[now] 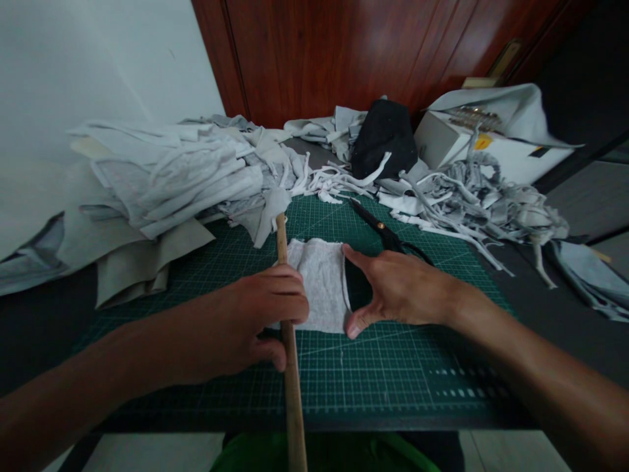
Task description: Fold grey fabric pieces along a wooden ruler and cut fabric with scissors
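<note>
A small piece of light grey fabric [322, 282] lies on the green cutting mat [363, 367]. Across its left part runs a long wooden stick [293, 387], which extends past the mat's near edge. My left hand [260, 318] is closed over the stick, with its fingers bent across it and the thumb beside it. At the fabric's right edge my right hand [393, 288] has thumb and forefinger spread apart, their tips touching the two right corners. Black scissors [386, 233] lie just beyond my right hand. The left end of the fabric is hidden beneath my left hand.
Heaped grey fabric [196, 170] covers the back left. White strips [339, 182], a black cloth bundle [386, 137] and tangled grey strips [491, 196] line the back and right. A white box [442, 141] stands at the back right, before a wooden door [344, 52].
</note>
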`<act>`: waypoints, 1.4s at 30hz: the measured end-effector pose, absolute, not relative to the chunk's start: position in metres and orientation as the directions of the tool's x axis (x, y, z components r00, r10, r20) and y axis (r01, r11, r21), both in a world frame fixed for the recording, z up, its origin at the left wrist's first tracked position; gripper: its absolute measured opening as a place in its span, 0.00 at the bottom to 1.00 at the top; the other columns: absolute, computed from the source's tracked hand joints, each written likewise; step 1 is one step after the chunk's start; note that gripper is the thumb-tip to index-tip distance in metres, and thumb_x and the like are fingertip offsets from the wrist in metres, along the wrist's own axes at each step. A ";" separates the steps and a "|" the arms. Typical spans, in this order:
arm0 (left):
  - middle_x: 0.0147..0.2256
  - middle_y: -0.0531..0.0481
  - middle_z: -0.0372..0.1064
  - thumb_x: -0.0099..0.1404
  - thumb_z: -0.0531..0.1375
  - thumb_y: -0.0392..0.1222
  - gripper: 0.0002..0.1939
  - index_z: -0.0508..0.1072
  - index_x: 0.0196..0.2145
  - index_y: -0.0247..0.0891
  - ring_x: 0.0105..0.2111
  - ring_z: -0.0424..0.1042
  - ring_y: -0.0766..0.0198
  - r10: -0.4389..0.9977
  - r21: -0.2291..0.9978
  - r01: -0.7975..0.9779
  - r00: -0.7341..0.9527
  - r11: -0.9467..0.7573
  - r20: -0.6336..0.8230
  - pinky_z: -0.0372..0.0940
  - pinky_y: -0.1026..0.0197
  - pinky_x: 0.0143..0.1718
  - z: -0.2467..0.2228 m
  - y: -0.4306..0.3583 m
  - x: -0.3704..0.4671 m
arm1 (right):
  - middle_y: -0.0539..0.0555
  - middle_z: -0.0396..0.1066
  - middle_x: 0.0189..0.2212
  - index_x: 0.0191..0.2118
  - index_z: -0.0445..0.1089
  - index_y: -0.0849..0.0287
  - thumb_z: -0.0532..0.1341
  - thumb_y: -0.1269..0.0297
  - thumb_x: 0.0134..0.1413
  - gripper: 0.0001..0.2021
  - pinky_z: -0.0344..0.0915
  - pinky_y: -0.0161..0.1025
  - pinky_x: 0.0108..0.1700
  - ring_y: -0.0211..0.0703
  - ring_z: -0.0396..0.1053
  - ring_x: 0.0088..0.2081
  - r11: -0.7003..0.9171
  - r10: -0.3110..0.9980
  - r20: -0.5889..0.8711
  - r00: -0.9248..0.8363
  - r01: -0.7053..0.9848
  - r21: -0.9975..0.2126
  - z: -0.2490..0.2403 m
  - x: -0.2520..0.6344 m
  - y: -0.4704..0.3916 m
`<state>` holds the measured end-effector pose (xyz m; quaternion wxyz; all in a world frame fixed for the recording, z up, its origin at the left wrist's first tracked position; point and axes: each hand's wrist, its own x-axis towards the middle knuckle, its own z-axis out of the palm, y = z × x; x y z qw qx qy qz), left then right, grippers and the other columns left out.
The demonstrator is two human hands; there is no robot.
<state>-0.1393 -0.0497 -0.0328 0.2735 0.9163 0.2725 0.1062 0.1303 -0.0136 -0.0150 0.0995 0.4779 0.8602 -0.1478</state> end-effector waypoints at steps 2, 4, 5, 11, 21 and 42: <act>0.38 0.50 0.72 0.68 0.66 0.32 0.08 0.71 0.34 0.41 0.47 0.71 0.56 0.528 0.537 0.417 0.847 -0.733 0.065 0.66 0.56 0.50 -0.030 -0.051 -0.140 | 0.72 0.82 0.47 0.78 0.45 0.74 0.76 0.31 0.39 0.72 0.72 0.48 0.43 0.70 0.80 0.50 0.494 0.794 -0.314 -0.520 0.854 -0.163 -0.015 0.130 -0.014; 0.38 0.49 0.72 0.69 0.57 0.25 0.13 0.73 0.34 0.42 0.47 0.71 0.57 0.492 0.497 0.390 0.866 -0.776 0.089 0.66 0.57 0.48 -0.024 -0.050 -0.141 | 0.73 0.81 0.49 0.78 0.45 0.74 0.76 0.31 0.39 0.72 0.72 0.48 0.43 0.71 0.79 0.51 0.502 0.794 -0.305 -0.525 0.851 -0.158 -0.015 0.130 -0.014; 0.38 0.49 0.72 0.68 0.55 0.23 0.16 0.74 0.33 0.42 0.46 0.72 0.57 0.479 0.468 0.381 0.871 -0.797 0.108 0.67 0.57 0.47 -0.019 -0.049 -0.140 | 0.74 0.81 0.49 0.78 0.45 0.74 0.76 0.31 0.39 0.72 0.72 0.49 0.43 0.72 0.79 0.52 0.506 0.794 -0.301 -0.528 0.849 -0.154 -0.015 0.130 -0.014; 0.37 0.48 0.70 0.60 0.57 0.24 0.13 0.69 0.24 0.40 0.40 0.71 0.55 0.408 0.252 0.396 0.913 -0.883 -0.007 0.68 0.52 0.50 0.026 -0.030 -0.103 | 0.70 0.82 0.46 0.76 0.53 0.71 0.75 0.30 0.40 0.67 0.70 0.47 0.39 0.70 0.80 0.48 0.504 0.794 -0.302 -0.527 0.849 -0.157 -0.015 0.131 -0.013; 0.55 0.45 0.69 0.58 0.72 0.43 0.25 0.75 0.53 0.42 0.60 0.67 0.49 0.429 0.482 0.326 0.896 -0.813 0.117 0.63 0.47 0.65 -0.031 -0.006 -0.081 | 0.63 0.83 0.44 0.66 0.66 0.63 0.79 0.36 0.37 0.54 0.67 0.42 0.33 0.61 0.81 0.41 0.477 0.794 -0.263 -0.548 0.830 -0.289 -0.016 0.133 -0.013; 0.66 0.36 0.60 0.52 0.76 0.59 0.35 0.77 0.53 0.39 0.68 0.62 0.38 0.728 0.554 0.540 0.659 -0.634 0.189 0.60 0.38 0.68 -0.060 -0.017 -0.090 | 0.42 0.65 0.22 0.57 0.66 0.63 0.73 0.34 0.49 0.42 0.50 0.37 0.26 0.41 0.63 0.22 0.578 0.731 -0.071 -0.678 0.672 -0.463 -0.045 0.154 -0.022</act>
